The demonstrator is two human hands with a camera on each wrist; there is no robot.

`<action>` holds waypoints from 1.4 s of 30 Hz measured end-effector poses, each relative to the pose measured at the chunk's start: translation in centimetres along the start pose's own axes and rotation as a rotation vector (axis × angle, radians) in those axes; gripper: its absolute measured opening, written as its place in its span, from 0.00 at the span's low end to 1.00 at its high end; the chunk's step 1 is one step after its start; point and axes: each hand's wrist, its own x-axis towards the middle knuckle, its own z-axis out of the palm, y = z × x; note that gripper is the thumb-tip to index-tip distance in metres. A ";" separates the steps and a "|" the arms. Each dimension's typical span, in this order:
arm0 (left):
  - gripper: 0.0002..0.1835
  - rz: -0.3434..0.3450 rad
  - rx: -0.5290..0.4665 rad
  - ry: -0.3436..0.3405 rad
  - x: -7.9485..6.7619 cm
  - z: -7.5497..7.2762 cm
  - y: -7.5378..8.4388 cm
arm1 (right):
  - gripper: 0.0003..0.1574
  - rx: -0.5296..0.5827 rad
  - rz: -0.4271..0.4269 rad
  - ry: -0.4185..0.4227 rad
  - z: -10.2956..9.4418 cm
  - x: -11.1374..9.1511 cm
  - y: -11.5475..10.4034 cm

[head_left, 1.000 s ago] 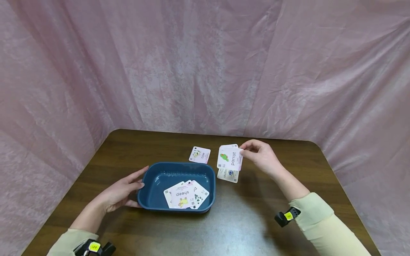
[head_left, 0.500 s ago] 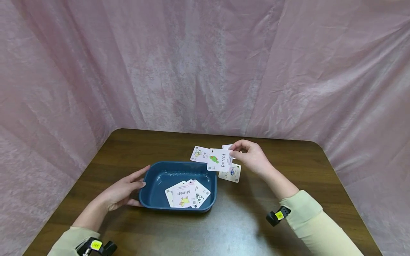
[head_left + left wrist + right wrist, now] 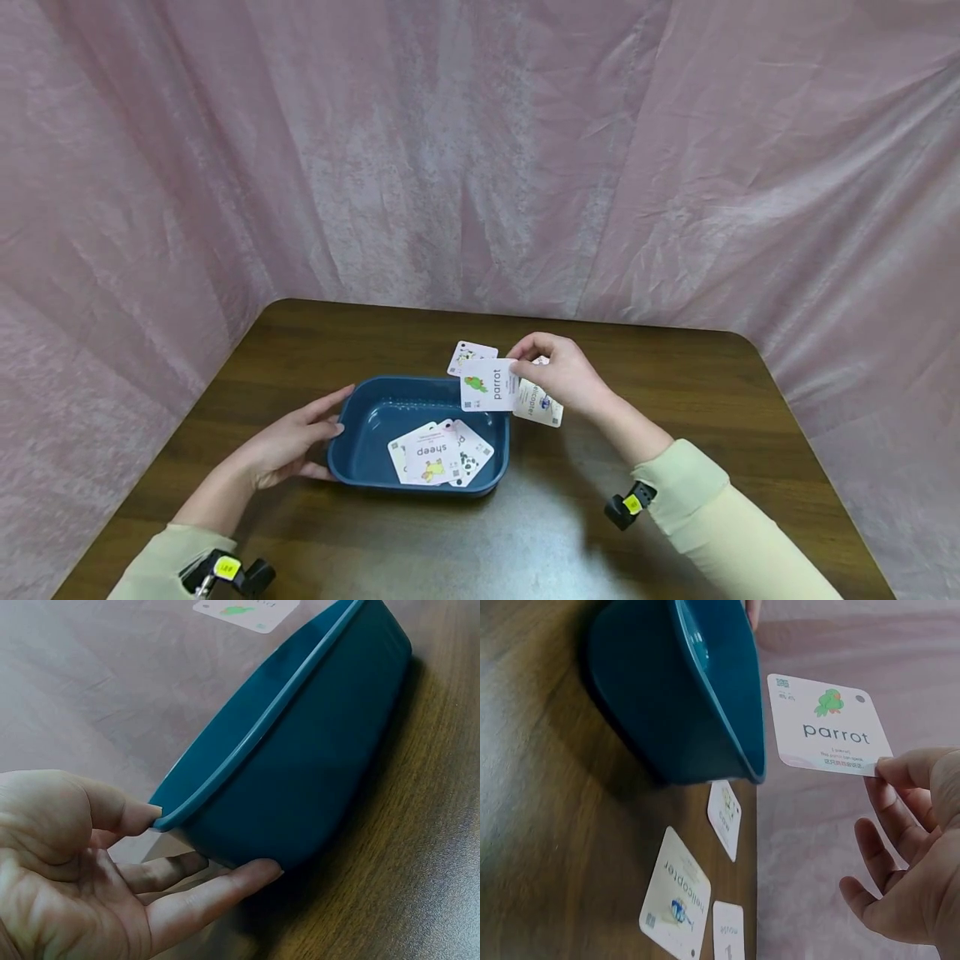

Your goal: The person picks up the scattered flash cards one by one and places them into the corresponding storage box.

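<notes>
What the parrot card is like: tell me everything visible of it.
The parrot card looks like stiff white paper, flat, squarish, with rounded corners. It bears a green parrot, the word "parrot", smaller print, a code square and a dark dot. The right hand pinches it near one corner, off the table. In the head view it covers the far right corner of the blue tub; touching is unclear.

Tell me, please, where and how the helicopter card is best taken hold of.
Probably pinch the helicopter card by its right edge, coming from the right: it lies flat on the table, with the blue tub to its left.
</notes>
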 end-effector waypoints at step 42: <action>0.37 -0.007 -0.010 0.001 -0.1 -0.1 -0.1 | 0.06 -0.295 -0.284 -0.492 5.0 1.8 -2.2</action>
